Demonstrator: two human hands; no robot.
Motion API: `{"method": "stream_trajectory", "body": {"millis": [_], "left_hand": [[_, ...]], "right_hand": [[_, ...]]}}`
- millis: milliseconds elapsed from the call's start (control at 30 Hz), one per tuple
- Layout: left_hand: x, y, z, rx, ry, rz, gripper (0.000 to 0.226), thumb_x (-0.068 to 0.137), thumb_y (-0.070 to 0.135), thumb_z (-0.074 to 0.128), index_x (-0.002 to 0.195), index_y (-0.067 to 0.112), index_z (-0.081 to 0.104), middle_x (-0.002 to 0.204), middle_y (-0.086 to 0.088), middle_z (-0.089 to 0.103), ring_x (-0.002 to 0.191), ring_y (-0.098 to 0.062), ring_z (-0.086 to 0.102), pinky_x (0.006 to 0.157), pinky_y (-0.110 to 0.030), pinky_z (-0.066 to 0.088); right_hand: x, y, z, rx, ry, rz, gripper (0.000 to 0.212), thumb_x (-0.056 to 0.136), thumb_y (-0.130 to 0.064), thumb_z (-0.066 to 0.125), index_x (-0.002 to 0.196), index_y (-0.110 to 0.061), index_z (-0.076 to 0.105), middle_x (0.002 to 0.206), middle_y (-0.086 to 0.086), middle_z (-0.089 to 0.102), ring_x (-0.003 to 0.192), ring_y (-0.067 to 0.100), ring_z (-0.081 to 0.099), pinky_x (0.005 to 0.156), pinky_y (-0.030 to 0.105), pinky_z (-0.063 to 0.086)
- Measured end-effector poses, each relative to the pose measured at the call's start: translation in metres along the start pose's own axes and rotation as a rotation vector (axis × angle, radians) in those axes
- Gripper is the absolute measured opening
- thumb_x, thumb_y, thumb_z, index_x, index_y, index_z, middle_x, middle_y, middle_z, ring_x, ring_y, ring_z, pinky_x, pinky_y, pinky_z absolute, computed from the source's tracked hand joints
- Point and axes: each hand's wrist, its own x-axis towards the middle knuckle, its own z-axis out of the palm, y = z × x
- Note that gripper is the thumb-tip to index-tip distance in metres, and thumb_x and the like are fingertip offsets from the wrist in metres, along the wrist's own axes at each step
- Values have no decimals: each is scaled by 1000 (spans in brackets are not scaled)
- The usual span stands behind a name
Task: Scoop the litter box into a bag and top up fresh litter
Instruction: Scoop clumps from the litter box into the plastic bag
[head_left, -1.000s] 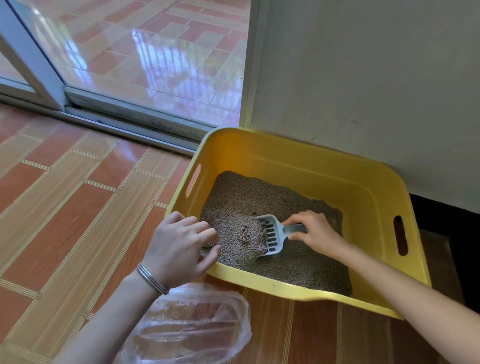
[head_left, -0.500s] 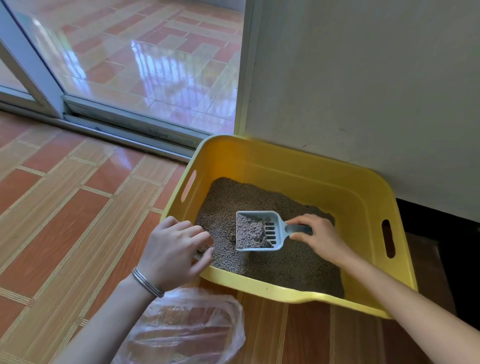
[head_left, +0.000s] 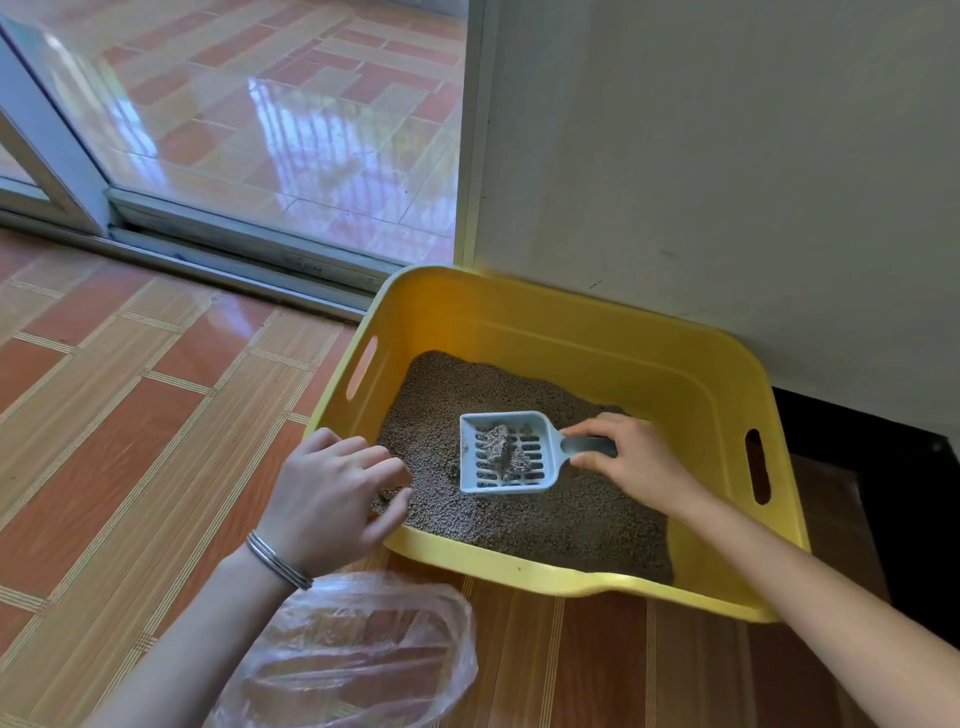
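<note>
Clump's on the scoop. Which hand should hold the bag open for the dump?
Left. The left hand rests on the box corner right beside the bag; the right hand is busy, its grip on the scoop handle.

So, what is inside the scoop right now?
A grey clump of litter lies on the slotted floor of the scoop, with a few loose grains beside it. The slots under the clump are covered, and the right hand hides the end of the handle.

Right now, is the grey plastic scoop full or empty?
Nearly empty: the grey slotted plastic scoop, held by the right hand over the yellow plastic litter box, carries only one small clump; most slots show bare.
</note>
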Motion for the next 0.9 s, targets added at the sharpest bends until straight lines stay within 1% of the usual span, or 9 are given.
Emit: {"method": "stream_trajectory", "body": {"millis": [100, 167, 267, 400, 500, 667, 733, 800, 900], "left_hand": [[0, 0, 0, 10, -3, -5, 36, 86, 45, 37, 72, 28, 66, 66, 12, 62, 61, -13, 58, 63, -30, 43], [0, 0, 0, 13, -7, -7, 36, 86, 45, 38, 72, 28, 66, 66, 12, 62, 61, -13, 58, 63, -30, 42], [0, 0, 0, 22, -8, -4, 36, 86, 44, 37, 70, 27, 65, 64, 11, 61, 60, -14, 58, 63, -30, 42], [0, 1, -1, 14, -12, -3, 37, 86, 44, 37, 70, 28, 65, 64, 11, 61, 61, -14, 58, 62, -30, 42], [-2, 1, -2, 4, -18, -3, 37, 87, 45, 36, 71, 28, 65, 64, 11, 61, 61, -13, 59, 63, -29, 43], [-5, 3, -8, -27, -11, -1, 34, 86, 44, 38, 75, 28, 66, 67, 12, 62, 62, -13, 57, 62, -30, 43], [-12, 3, -10, -47, -19, 13, 33, 87, 43, 40, 83, 25, 68, 76, 10, 64, 71, -15, 60, 65, -30, 47], [-24, 2, -14, -73, -30, 17, 33, 88, 41, 41, 92, 23, 68, 87, 6, 66, 84, -17, 61, 74, -30, 50], [-49, 2, -23, -98, -20, 13, 34, 88, 38, 45, 107, 19, 66, 105, 1, 65, 102, -21, 59, 87, -34, 49]], "right_hand": [[-2, -1, -1, -15, -5, -10, 30, 81, -19, 70, 110, -24, 66, 98, -9, 62, 89, 4, 54, 74, 17, 39], [-3, -1, -1, -18, 9, -5, 30, 80, -19, 70, 110, -24, 67, 97, -9, 63, 88, 6, 55, 75, 19, 40], [-5, -2, 0, -22, 1, -19, 30, 80, -19, 71, 109, -23, 67, 93, -11, 61, 85, 4, 54, 71, 15, 37], [-9, -4, 0, 2, -16, -17, 30, 80, -17, 71, 109, -23, 67, 94, -8, 63, 87, 8, 56, 73, 18, 40], [-12, -6, 2, 16, -19, -17, 31, 80, -16, 71, 110, -23, 67, 93, -7, 63, 87, 7, 56, 75, 22, 43], [-19, -12, -3, 37, -30, -45, 30, 80, -17, 71, 109, -25, 67, 92, -11, 63, 85, -2, 54, 69, 14, 37], [-25, -17, -6, 40, -31, -71, 29, 80, -17, 72, 107, -27, 68, 91, -13, 63, 84, -2, 55, 67, 15, 37], [-32, -24, -8, 53, -31, -108, 29, 79, -16, 73, 104, -28, 68, 90, -13, 64, 83, 0, 57, 67, 17, 40], [-44, -42, -11, 69, -71, -164, 30, 77, -17, 74, 101, -32, 68, 88, -12, 63, 83, 3, 57, 69, 21, 44]]}}
